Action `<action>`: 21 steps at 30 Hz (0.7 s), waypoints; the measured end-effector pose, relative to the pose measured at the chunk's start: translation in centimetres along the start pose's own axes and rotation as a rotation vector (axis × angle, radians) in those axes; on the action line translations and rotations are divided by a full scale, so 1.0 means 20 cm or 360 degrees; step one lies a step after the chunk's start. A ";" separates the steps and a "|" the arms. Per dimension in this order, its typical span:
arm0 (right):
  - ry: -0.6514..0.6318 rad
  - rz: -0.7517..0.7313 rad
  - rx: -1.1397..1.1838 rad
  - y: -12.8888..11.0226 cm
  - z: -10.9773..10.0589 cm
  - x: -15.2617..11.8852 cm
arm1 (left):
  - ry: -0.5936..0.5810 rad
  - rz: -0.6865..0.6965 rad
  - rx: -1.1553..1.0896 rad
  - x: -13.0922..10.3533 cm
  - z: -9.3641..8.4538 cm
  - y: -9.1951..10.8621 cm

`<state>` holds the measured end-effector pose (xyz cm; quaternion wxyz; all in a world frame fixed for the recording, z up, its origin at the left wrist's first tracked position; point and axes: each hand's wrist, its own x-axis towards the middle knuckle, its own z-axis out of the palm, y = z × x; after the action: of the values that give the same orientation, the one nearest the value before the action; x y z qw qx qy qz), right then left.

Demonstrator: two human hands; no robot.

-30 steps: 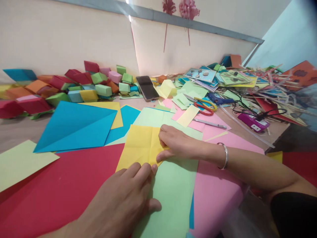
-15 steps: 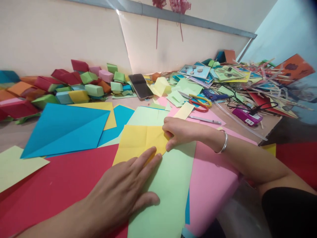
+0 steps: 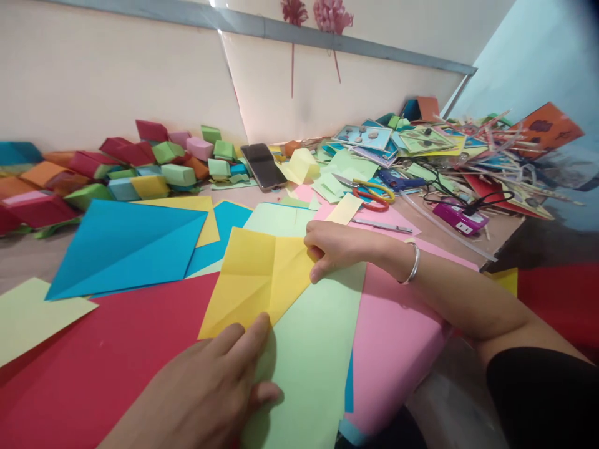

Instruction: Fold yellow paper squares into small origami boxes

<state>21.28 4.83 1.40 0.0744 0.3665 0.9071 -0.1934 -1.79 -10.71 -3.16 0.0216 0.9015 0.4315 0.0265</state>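
Note:
A yellow paper [image 3: 246, 268] with crossing crease lines lies over a light green sheet [image 3: 306, 355] and a red sheet [image 3: 116, 355]. At its right edge my right hand [image 3: 332, 246] is closed, with thumb and bent fingers gripping the paper. My left hand [image 3: 210, 380] rests at the near edge, its index fingertip touching the yellow paper and its thumb held apart over the green sheet. The other left fingers are partly hidden beneath the hand. A narrow pale yellow strip [image 3: 344, 209] and a silver cutter [image 3: 381, 226] lie just beyond my right hand.
Blue folded paper [image 3: 126, 249] lies at left, pink sheet [image 3: 397, 337] at right. Behind are folded paper blocks [image 3: 154, 153], a phone [image 3: 263, 167], scissors [image 3: 372, 194], a blue glue gun [image 3: 402, 179], a purple power socket [image 3: 461, 218] and heaped sticks and cards [image 3: 468, 146].
My left hand has slid toward me and left along the yellow paper, uncovering more of its creases. The paper's left part now tilts up more; my right hand keeps its grip.

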 end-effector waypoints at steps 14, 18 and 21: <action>0.0635 0.0189 0.0047 0.14 -0.03 0.05 | 0.0167 -0.0027 0.0253 0.15 0.02 -0.01; 0.0494 0.0055 0.0020 0.20 0.00 0.05 | 0.0144 -0.0049 0.0137 0.19 0.00 -0.04; 0.0495 -0.0219 -0.0005 0.20 0.02 0.06 | 0.0141 -0.0110 0.0145 0.22 -0.01 -0.08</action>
<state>23.16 7.95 -0.48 -0.0796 0.3288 0.9310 -0.1375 -0.35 -6.33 -2.84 -0.0377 0.8840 0.4637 0.0460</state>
